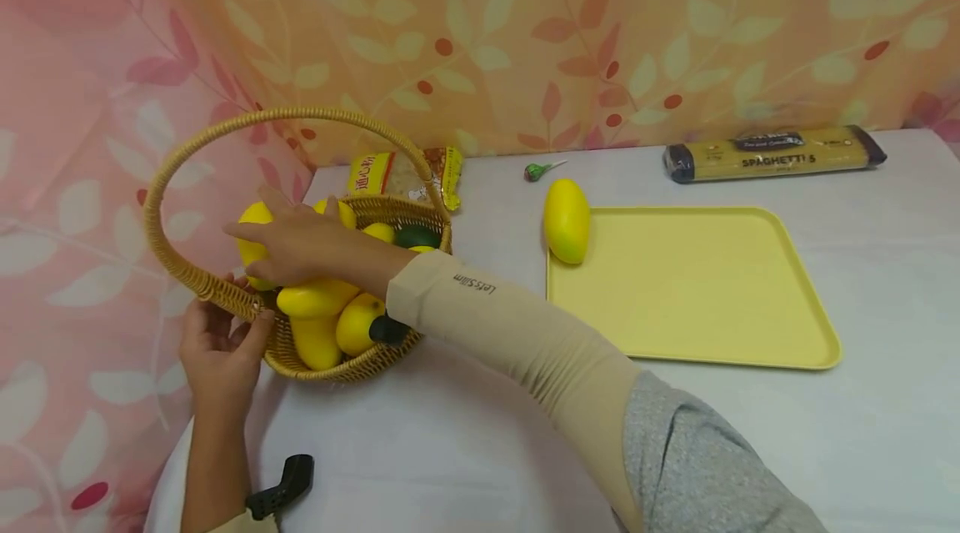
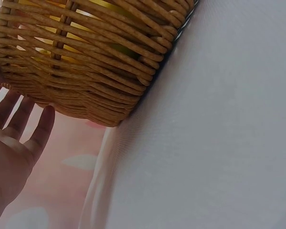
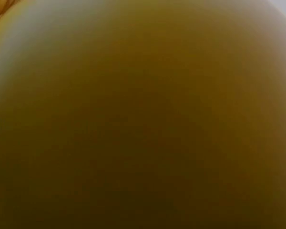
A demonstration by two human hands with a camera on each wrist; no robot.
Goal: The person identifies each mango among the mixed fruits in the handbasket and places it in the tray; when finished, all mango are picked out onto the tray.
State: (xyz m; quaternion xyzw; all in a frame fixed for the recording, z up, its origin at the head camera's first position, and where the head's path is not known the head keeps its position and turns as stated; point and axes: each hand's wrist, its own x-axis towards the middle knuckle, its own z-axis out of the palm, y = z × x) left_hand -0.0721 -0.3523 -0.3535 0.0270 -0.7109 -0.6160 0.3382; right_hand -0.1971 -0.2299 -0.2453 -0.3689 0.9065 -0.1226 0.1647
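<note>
A wicker basket point(image 1: 375, 364) with a tall arched handle stands at the left, filled with several yellow fruits, among them a mango-like one point(image 1: 315, 343) and a rounder one point(image 1: 356, 324). At the handle's near base my left hand point(image 1: 225, 349) holds the basket, thumb on the rim. The left wrist view shows other fingers point(image 2: 42, 129) spread beside the woven wall. My right hand point(image 1: 300, 241) reaches over the fruit with its fingers spread, touching a yellow fruit point(image 1: 253, 243) at the far left of the pile. Blurred yellow fruit point(image 3: 143, 119) fills most of the right wrist view.
To the right, a yellow mango point(image 1: 567, 220) overlaps the corner of a yellow tray point(image 1: 690, 291). Behind lie a lollipop point(image 1: 536, 172) and a spaghetti pack point(image 1: 776, 155). A yellow food packet point(image 1: 375, 173) lies behind the basket. Patterned curtains point(image 1: 480, 41) border the table.
</note>
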